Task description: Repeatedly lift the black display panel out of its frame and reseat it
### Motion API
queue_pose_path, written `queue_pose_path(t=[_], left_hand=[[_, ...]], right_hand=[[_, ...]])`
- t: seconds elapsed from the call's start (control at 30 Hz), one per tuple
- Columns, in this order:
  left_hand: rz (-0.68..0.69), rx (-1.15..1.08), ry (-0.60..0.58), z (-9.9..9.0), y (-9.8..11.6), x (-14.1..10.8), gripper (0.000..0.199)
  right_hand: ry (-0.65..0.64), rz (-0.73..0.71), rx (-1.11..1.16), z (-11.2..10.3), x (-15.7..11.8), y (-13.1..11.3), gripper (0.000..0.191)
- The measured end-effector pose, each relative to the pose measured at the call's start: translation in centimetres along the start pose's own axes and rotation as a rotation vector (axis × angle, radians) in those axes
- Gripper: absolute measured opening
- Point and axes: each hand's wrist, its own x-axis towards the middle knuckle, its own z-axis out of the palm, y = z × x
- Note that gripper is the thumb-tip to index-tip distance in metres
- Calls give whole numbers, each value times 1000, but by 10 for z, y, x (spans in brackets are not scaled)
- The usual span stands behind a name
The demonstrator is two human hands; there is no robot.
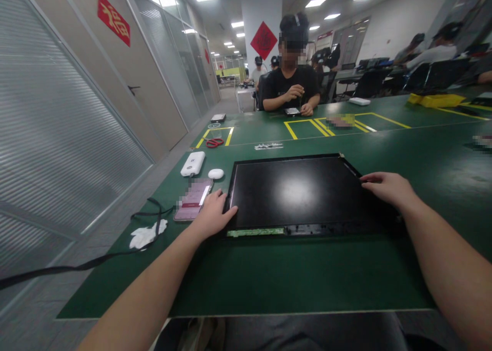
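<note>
- Black panel (292,194) flat on green table (300,284); green strip (255,232) exposed on its near edge;
- L hand (213,212) on panel's L edge, fingers loosely spread; R hand (392,189) at R edge, can't tell if gripping;
- Phone (192,202) L of panel; 1 co-worker (294,79) seated beyond it; door (142,69) far L

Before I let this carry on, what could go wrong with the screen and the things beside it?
The green strip lies exposed along the near edge of the screen, so a knock or scrape there might damage it. The left hand sits between the screen and the phone; a slide that way could bump the phone. The left thumb is at the screen's side, so hard pressure there might mark it.
</note>
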Motion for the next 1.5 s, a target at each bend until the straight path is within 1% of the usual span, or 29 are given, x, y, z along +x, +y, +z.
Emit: queue_pose_path(t=[0.23, 0.4, 0.57, 0.7, 0.77, 0.87, 0.97, 1.03, 1.1, 1.13, 1.2, 1.3, 1.4, 1.5], left_hand=[[24, -28, 37, -1, -5, 3, 47], [44, -15, 26, -2, -6, 6, 49], [33, -48, 60, 0, -8, 9, 45], [30, -109, 70, 1, -8, 10, 44], [18, -187, 89, 0, -7, 9, 45], [-38, -333, 149, -3, -4, 8, 45], [-107, -552, 213, -8, 4, 5, 40], [-206, -748, 256, -12, 11, 2, 37], [-316, -871, 280, -16, 19, -1, 36], [-377, -935, 276, -18, 23, -2, 39], [-482, -1066, 223, -22, 30, -5, 49], [-556, -1200, 149, -26, 37, -7, 58], [-590, -1325, 126, -27, 40, -7, 56], [-602, -1437, 158, -26, 42, -5, 48]], right_hand=[[-27, -7, -59, -1, -1, -2, 24], [-55, 9, -89, -1, -1, -2, 26], [-52, -28, -79, 0, -1, -1, 29], [-66, -15, -86, -1, -4, -5, 30], [-71, -13, -100, -1, -5, -6, 31], [-70, -32, -120, 1, -3, -4, 32], [-67, -52, -131, 3, -1, -1, 33], [-72, -49, -130, 3, -1, 0, 34], [-72, -46, -127, 3, -1, 0, 34], [-69, -44, -125, 3, -1, 0, 34], [-64, -44, -119, 3, -1, 0, 34], [-69, -44, -114, 4, -1, 0, 35], [-57, -60, -116, 5, 1, 2, 34], [-45, -70, -111, 7, 2, 3, 33]])
